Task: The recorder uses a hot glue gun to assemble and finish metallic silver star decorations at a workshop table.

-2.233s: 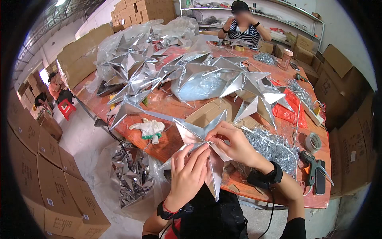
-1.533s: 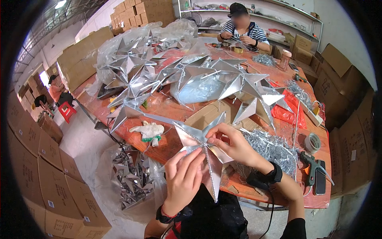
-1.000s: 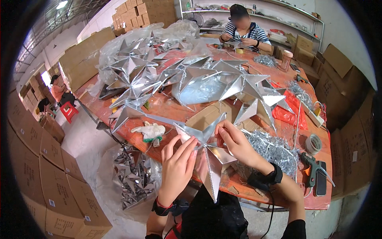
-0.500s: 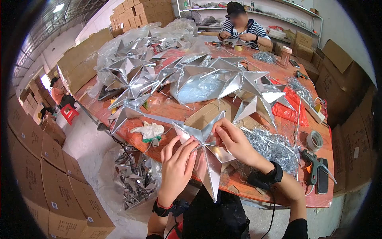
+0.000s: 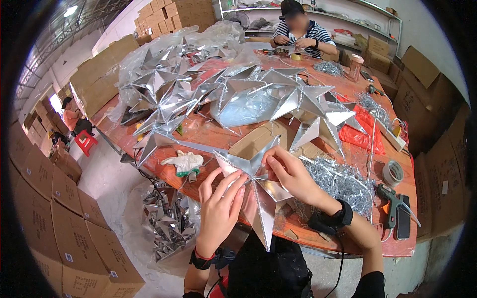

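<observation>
A silver foil star with glittery tinsel trim along its ridges is held at the table's near edge, one long point hanging down over my lap. My left hand grips its left side, with fingertips close to the centre. On the other side, my right hand is closed in a pinch at the star's upper right edge; whatever lies between those fingertips is too small to make out. Just right of the star lies a heap of loose silver tinsel. A white glove with a green cuff rests to its left.
Finished-looking silver stars pile up across the table. At right are a tape roll, a glue gun and a phone. A co-worker sits opposite. Cartons stand left; a bag of stars sits below.
My hands and the star stay almost in place, with only slight finger movement. The co-worker's hands have shifted a little, and the whole view has tilted slightly.
</observation>
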### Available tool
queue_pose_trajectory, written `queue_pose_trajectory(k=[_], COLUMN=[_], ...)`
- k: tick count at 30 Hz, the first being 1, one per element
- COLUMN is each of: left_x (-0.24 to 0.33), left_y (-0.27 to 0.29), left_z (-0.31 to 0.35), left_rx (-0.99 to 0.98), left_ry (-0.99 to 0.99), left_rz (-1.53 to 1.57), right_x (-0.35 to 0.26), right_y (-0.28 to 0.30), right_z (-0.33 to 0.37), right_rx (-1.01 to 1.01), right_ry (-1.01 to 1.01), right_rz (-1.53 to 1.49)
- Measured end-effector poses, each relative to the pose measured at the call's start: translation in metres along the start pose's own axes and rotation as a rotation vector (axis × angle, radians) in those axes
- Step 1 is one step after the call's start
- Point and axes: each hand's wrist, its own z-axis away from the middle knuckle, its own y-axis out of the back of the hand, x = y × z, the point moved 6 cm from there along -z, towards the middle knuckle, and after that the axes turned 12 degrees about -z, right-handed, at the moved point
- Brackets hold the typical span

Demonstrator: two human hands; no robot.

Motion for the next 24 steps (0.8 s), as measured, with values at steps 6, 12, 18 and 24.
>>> queue_pose_trajectory(k=[6,12,18,24], left_x=[0.001,0.003,0.004,-0.004], left_y=[0.000,0.000,0.002,0.014], left_z=[0.000,0.000,0.000,0.003], left_rx=[-0.005,-0.010,-0.021,0.067], left_ry=[-0.010,-0.020,-0.019,0.053], left_rz=[-0.006,-0.016,-0.023,-0.009], right_x=[0.001,-0.001,0.003,0.001], right_y=[0.000,0.000,0.000,-0.003], right_z=[-0.001,0.000,0.000,0.000], right_rx=[0.009,0.010,-0.039,0.005], right_ry=[0.024,0.017,0.040,0.030], right_rz=[0.010,0.017,0.040,-0.044])
